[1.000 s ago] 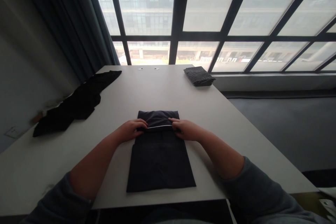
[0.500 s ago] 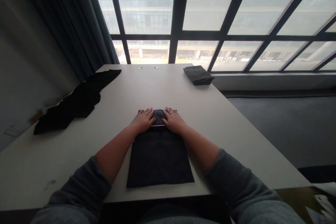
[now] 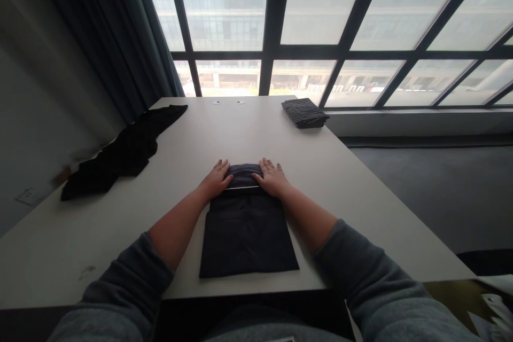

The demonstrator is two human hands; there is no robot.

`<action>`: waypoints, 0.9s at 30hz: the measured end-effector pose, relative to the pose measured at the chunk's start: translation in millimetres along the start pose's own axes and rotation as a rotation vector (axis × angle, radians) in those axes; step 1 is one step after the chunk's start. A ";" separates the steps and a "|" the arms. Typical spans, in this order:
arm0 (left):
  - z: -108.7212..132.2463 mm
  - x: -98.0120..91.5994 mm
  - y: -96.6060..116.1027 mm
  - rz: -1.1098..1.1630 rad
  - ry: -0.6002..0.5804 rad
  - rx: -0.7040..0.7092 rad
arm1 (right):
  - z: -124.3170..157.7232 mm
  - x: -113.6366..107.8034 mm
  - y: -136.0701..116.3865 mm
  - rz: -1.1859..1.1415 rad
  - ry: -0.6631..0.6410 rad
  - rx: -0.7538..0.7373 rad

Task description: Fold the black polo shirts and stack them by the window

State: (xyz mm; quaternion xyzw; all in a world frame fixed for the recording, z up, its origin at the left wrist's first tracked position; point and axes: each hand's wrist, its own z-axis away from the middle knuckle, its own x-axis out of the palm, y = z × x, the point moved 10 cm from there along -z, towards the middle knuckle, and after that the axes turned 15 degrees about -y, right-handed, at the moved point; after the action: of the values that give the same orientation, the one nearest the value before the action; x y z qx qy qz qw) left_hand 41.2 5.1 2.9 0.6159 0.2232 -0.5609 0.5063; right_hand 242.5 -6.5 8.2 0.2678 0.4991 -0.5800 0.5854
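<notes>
A dark folded garment (image 3: 248, 240) lies flat on the white table in front of me. Its far end is turned over into a narrow flap with a thin white line along the near edge. My left hand (image 3: 216, 179) rests on the left side of that flap, fingers stretched out and pointing away from me. On the flap's right side lies my right hand (image 3: 273, 177), also flat with its fingers extended. Both thumbs point inward over the cloth. Neither hand grips anything; the outer edges of the flap are partly hidden under them.
Along the left edge of the white table (image 3: 344, 214) sprawls a loose black garment (image 3: 124, 155). A folded striped cloth (image 3: 305, 113) sits at the far right corner. Behind the table stand large windows, with a dark curtain (image 3: 120, 37) at the left.
My hands have moved apart, outward to the two sides of the flap, uncovering more of its middle. The view has shifted slightly.
</notes>
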 end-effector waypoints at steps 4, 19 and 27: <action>37.9 -26.5 18.9 0.072 0.101 0.033 | 34.4 -21.4 -8.5 -0.002 0.166 -0.116; 263.6 63.1 102.5 -0.086 -0.168 0.332 | 250.2 96.6 -33.4 0.007 -0.133 -0.597; 289.9 37.1 119.0 0.096 -0.090 0.448 | 292.9 70.4 -31.3 -0.190 -0.024 -0.777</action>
State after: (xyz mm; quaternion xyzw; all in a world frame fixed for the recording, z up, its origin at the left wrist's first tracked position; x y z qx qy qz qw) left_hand 16.8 -305.2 54.4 0.6972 0.0407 -0.5984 0.3925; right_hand 281.0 -302.7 58.4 -0.0279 0.6969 -0.4026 0.5928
